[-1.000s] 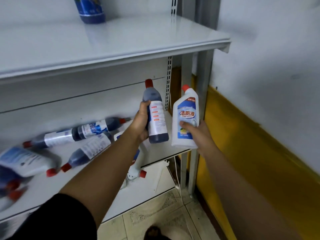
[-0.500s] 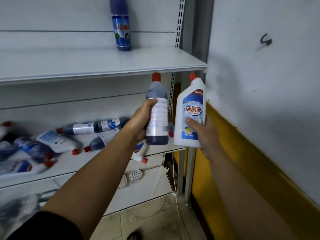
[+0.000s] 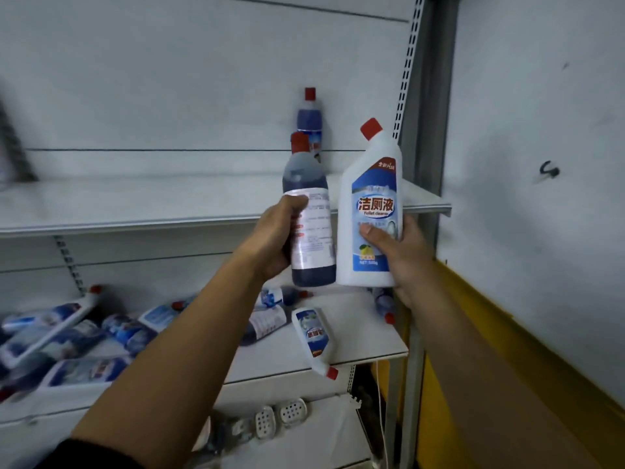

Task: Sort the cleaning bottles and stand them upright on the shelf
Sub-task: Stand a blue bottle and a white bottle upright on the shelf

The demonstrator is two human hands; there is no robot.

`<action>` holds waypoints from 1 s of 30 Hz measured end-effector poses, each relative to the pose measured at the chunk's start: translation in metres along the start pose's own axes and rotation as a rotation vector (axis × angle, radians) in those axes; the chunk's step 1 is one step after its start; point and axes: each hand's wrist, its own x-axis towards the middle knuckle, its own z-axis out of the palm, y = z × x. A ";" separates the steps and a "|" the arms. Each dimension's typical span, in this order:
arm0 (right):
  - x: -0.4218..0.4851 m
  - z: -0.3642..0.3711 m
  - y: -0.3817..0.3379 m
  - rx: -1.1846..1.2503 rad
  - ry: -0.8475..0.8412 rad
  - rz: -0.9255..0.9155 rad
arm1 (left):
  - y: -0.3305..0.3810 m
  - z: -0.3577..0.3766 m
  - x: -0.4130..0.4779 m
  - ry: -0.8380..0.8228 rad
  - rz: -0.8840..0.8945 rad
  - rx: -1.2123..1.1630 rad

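Note:
My left hand [image 3: 272,240] grips a dark blue bottle [image 3: 309,218] with a red cap and white label, held upright. Beside it, my right hand [image 3: 397,252] grips a white toilet-cleaner bottle [image 3: 370,211] with a red cap and blue label, also upright. Both bottles hang in front of the edge of the upper shelf [image 3: 135,204]. One dark blue bottle [image 3: 309,121] stands upright at the back of that shelf. On the lower shelf [image 3: 365,336] several bottles lie on their sides, among them a white one [image 3: 314,340] near the front edge.
The shelf's slotted upright post [image 3: 409,72] and a grey wall with a hook [image 3: 548,170] stand to the right. A yellow band [image 3: 507,350] runs along the wall's base. White soap dishes [image 3: 280,412] lie on the bottom shelf.
Both hands have lifted their bottles from the lower shelf's level to the upper shelf's edge. The view has tilted upward and the upright bottle on the upper shelf now shows behind them.

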 end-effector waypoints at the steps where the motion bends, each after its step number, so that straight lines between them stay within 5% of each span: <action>1: 0.002 0.013 -0.004 0.008 -0.011 -0.015 | 0.008 -0.011 -0.001 -0.002 0.038 0.013; 8: 0.018 0.103 -0.015 0.066 -0.092 -0.097 | 0.055 -0.092 -0.007 0.134 0.310 0.144; 16: 0.037 0.196 -0.019 0.076 -0.223 -0.151 | 0.099 -0.169 -0.010 0.407 0.281 0.195; 30: 0.077 0.326 -0.007 -0.008 -0.529 -0.147 | 0.129 -0.281 -0.028 0.809 0.481 0.201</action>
